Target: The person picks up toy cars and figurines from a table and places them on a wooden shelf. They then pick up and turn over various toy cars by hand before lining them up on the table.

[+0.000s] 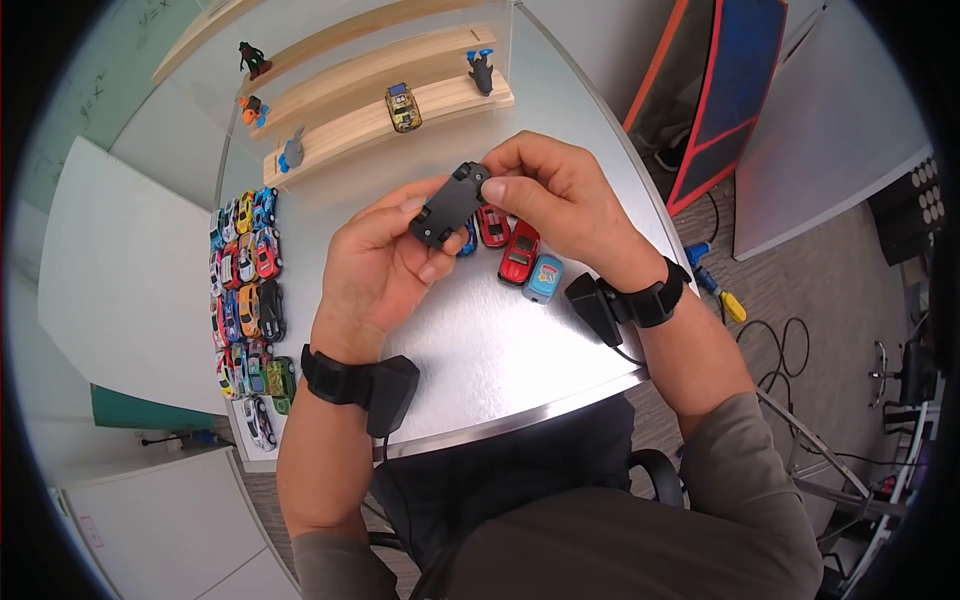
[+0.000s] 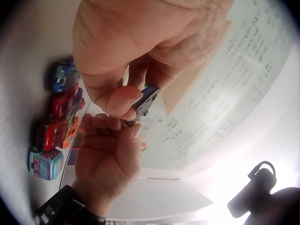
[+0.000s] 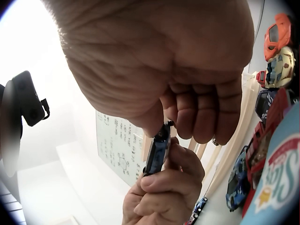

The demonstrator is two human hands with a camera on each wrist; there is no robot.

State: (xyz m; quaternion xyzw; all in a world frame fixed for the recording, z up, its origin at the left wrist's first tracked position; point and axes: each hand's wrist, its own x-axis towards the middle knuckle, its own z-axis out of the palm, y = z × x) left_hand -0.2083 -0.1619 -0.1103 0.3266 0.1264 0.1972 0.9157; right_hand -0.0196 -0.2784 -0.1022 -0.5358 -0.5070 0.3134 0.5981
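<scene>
A toy car (image 1: 448,207) is held up over the table, its black underside with small screws facing the head camera. My left hand (image 1: 372,268) pinches its lower left end, thumb on the underside. The thumb and fingers of my right hand (image 1: 567,200) pinch the other end. In the right wrist view the toy car (image 3: 158,153) is edge-on, with blue on its body. Close beneath the hands on the table stand a red car (image 1: 519,253), a light blue car (image 1: 543,279), another red car (image 1: 493,228) and a partly hidden blue car (image 1: 468,240).
Several toy cars stand in tight rows (image 1: 246,255) along the table's left edge. At the back, a tiered wooden stand (image 1: 450,112) bears a gold patterned car (image 1: 403,108) and several small figures (image 1: 291,152). The metal table's front edge (image 1: 520,418) lies near the person's body.
</scene>
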